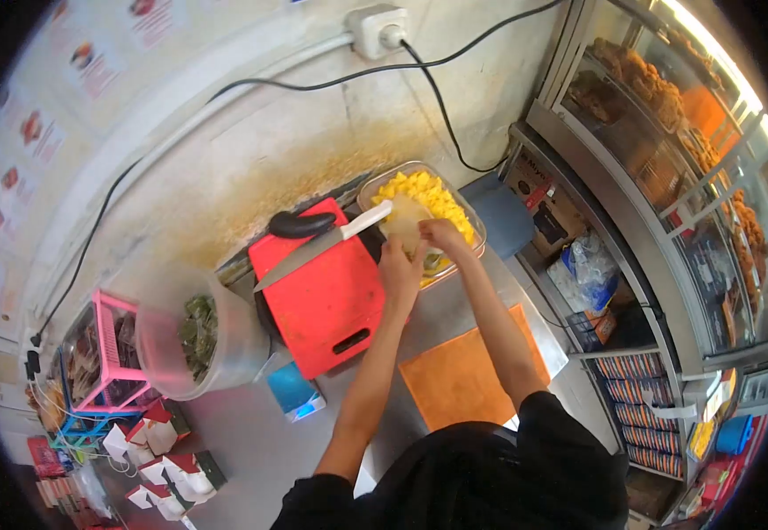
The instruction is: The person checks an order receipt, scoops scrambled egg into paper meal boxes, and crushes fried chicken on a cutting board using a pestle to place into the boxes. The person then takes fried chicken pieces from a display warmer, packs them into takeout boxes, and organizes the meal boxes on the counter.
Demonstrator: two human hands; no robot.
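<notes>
Yellow chopped pieces (423, 190) fill much of a rectangular metal tray (483, 231) against the wall. Over the tray's near left part, my left hand (399, 265) and my right hand (441, 235) are close together at a thin, translucent plastic bag (406, 221). Fingers of both hands look pinched on the bag's edge. Left of the tray lies a red cutting board (326, 296). A large knife (313, 252) with a white handle rests across its upper part, handle end near the tray. A dark, long object (300, 224) sits at the board's top edge.
An orange board (454, 380) lies on the metal counter in front of my body. A translucent bucket (167, 340) with green contents and a blue box (291, 391) stand at left. A glass food display (666, 132) stands at right. A black cable (348, 81) hangs along the wall.
</notes>
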